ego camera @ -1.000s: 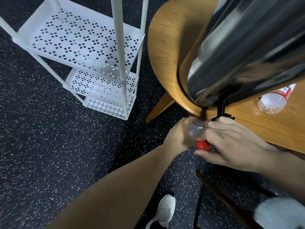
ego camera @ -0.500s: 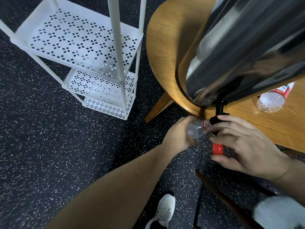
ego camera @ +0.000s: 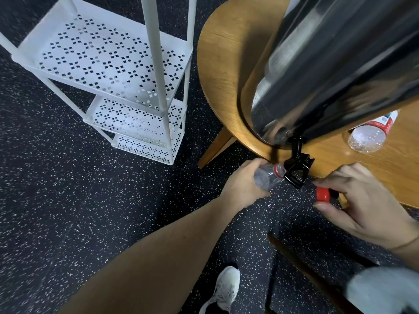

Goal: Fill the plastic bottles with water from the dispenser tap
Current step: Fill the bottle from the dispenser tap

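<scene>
A steel water dispenser (ego camera: pixel 335 71) stands on a round wooden table (ego camera: pixel 222 64), its black tap (ego camera: pixel 297 171) jutting past the table edge. My left hand (ego camera: pixel 242 184) grips a clear plastic bottle (ego camera: pixel 267 177) with a red neck ring, its open mouth held right at the tap spout. To the right of the tap, my right hand (ego camera: pixel 362 205) pinches the bottle's red cap (ego camera: pixel 323 194) between thumb and fingers. Most of the bottle's body is hidden by my left hand.
A second clear bottle (ego camera: pixel 369 134) with a red-and-white label lies on the table behind the dispenser. A white perforated three-tier shelf (ego camera: pixel 118 71) stands on the speckled dark floor to the left. My white shoe (ego camera: pixel 224 291) shows at the bottom; a dark bar runs lower right.
My right hand took the red cap off the bottle and moved right, away from the tap, uncovering it. The left hand kept the bottle at the spout.
</scene>
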The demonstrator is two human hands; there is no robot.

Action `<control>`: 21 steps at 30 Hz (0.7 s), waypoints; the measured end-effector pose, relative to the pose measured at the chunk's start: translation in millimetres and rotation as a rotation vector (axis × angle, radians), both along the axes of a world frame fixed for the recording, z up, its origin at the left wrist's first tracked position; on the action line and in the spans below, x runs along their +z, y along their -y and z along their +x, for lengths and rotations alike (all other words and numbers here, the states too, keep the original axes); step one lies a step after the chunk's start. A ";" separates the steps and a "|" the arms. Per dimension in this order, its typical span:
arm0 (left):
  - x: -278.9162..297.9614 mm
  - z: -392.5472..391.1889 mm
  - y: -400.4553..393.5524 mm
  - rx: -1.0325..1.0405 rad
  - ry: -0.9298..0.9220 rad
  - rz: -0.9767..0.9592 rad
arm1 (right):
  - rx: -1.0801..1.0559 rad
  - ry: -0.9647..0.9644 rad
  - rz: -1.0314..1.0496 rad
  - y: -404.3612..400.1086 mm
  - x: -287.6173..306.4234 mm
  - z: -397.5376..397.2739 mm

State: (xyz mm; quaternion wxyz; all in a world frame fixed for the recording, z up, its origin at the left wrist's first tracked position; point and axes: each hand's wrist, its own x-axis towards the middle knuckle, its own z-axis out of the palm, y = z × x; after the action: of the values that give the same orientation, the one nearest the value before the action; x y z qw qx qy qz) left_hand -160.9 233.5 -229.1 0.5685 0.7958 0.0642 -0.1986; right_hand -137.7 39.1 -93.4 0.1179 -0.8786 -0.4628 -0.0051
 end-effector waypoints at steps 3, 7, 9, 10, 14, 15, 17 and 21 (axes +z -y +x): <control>0.4 -0.6 1.2 0.009 0.001 0.001 | 0.015 -0.003 0.037 -0.4 0.1 -1.1; 0.1 -1.1 2.9 0.023 0.000 -0.009 | 0.013 -0.002 0.026 -0.5 0.9 -1.8; 0.0 -1.5 3.6 0.027 0.003 -0.009 | 0.009 -0.002 0.026 -0.3 0.5 -2.3; 0.0 -1.6 3.9 0.027 0.002 -0.010 | 0.014 -0.004 0.036 -0.7 0.4 -2.6; -0.7 -1.1 5.2 0.034 -0.009 -0.009 | 0.032 -0.008 0.045 -2.7 0.6 -2.8; -0.7 -1.0 5.2 0.035 -0.012 -0.009 | 0.029 -0.006 0.036 -2.8 0.9 -2.7; -0.3 -0.9 5.2 0.035 -0.017 -0.007 | 0.029 -0.003 0.020 -1.2 0.9 -2.7; -1.0 -1.0 5.1 0.035 -0.013 -0.001 | 0.024 -0.020 -0.003 0.8 1.9 -3.7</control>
State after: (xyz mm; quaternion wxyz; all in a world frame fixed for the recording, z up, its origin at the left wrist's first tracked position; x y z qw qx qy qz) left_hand -161.9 228.4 -230.2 0.5717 0.7931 0.0819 -0.1938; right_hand -141.4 38.3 -91.5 0.1215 -0.8731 -0.4721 0.0058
